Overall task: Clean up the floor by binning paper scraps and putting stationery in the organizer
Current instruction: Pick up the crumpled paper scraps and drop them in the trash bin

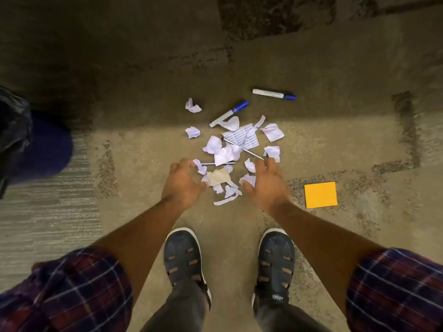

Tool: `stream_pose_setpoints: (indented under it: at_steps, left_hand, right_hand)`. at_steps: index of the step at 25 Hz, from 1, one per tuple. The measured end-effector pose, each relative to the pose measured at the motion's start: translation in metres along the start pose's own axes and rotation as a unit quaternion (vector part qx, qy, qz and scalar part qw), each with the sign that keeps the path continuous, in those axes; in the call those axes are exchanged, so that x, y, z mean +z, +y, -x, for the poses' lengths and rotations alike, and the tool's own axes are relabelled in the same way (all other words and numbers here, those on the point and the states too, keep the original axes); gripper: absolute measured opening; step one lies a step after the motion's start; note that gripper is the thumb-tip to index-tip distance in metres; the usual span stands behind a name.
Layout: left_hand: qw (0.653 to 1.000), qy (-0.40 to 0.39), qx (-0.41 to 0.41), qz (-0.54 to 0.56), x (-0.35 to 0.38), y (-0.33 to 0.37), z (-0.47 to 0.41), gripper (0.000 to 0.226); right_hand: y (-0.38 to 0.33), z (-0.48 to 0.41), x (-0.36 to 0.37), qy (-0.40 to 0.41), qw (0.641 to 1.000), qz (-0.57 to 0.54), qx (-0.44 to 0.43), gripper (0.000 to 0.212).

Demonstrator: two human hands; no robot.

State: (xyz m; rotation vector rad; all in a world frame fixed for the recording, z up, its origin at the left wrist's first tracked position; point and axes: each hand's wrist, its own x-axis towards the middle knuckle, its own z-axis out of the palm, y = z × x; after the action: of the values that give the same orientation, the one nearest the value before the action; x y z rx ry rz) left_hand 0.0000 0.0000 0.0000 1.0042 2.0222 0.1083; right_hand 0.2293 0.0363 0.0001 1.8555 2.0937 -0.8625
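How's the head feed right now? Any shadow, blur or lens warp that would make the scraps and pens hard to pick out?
Head view: dim, warm light; a broad shadow covers the far floor, taking in both blue-capped markers. Paper scraps sit in the brighter band, readable. Left hand and right hand slightly soft. Wide-angle warp bends the edges; dark bin at left is blurred.

Torn white paper scraps [225,153], markers [229,113], pens [243,148] strewn on floor.

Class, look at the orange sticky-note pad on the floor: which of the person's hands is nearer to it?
Right. The right hand reaches over the paper scraps just left of the orange sticky-note pad; the left hand is farther, beyond the scraps.
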Motion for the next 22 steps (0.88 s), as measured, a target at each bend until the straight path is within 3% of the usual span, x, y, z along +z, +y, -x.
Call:
stream_pose_setpoints:
  at_steps: [5, 8, 17, 22]
  left_hand:
    - [0.996, -0.011, -0.019, 0.083, 0.047, -0.005, -0.013, 0.073]
    - [0.996, 0.014, -0.008, 0.086, 0.059, 0.001, -0.018, 0.069]
    - [0.999, 0.003, 0.012, 0.051, 0.068, 0.002, -0.025, 0.022]
    - [0.995, -0.015, -0.002, 0.094, 0.068, -0.007, -0.017, 0.013]
  right_hand:
    - [0.007, -0.017, 0.039, -0.050, 0.997, 0.025, 0.047, 0.087]
    - [0.000, -0.019, 0.052, -0.041, 0.996, 0.018, 0.080, 0.087]
    - [-0.034, -0.019, 0.062, -0.039, 0.987, -0.140, 0.076, 0.063]
    - [-0.043, -0.022, 0.064, -0.017, 0.975, -0.202, 0.092, 0.021]
